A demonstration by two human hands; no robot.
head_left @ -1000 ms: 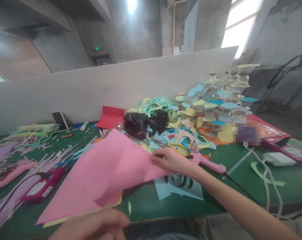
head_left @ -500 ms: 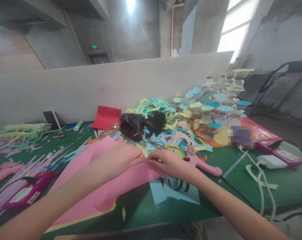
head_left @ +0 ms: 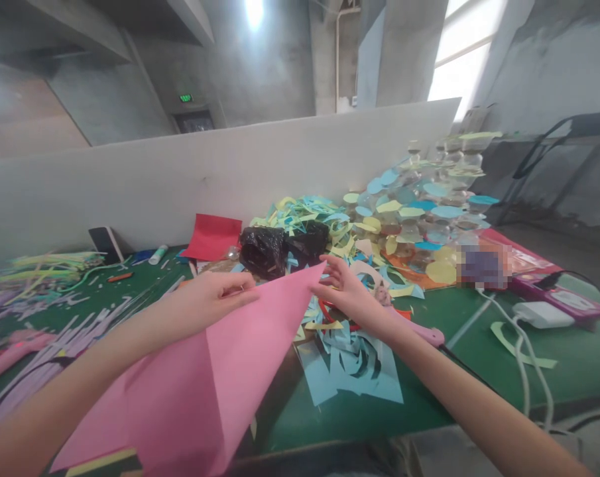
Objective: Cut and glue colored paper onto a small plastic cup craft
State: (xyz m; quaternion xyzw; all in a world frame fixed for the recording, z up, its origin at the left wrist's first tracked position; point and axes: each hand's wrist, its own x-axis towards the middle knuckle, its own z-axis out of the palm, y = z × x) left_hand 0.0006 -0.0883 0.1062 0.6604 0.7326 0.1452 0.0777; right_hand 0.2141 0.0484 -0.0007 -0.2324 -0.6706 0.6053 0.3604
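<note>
A large pink sheet of paper (head_left: 260, 358) is lifted off the table, creased, its lower part hanging toward the front edge. My left hand (head_left: 210, 301) pinches its upper edge between thumb and fingers. At the sheet's top right corner, my right hand (head_left: 342, 291) has its thumb and fingertips closed on the paper. Below my right hand lie cut light blue sheets (head_left: 352, 368) with curved strips. A pink glue gun (head_left: 423, 333) lies partly behind my right wrist.
Black plastic bags (head_left: 264, 250) and a heap of paper scraps (head_left: 304, 215) are behind the hands. Bottle-like stacks with paper discs (head_left: 423, 212) stand at right, near a white charger (head_left: 543, 315) with cables. Red paper (head_left: 213, 237) lies back left.
The pink sheet has been raised and turned, its corner now pointing up to the right. My hands have moved apart, the left one leftward, the right one slightly up and right.
</note>
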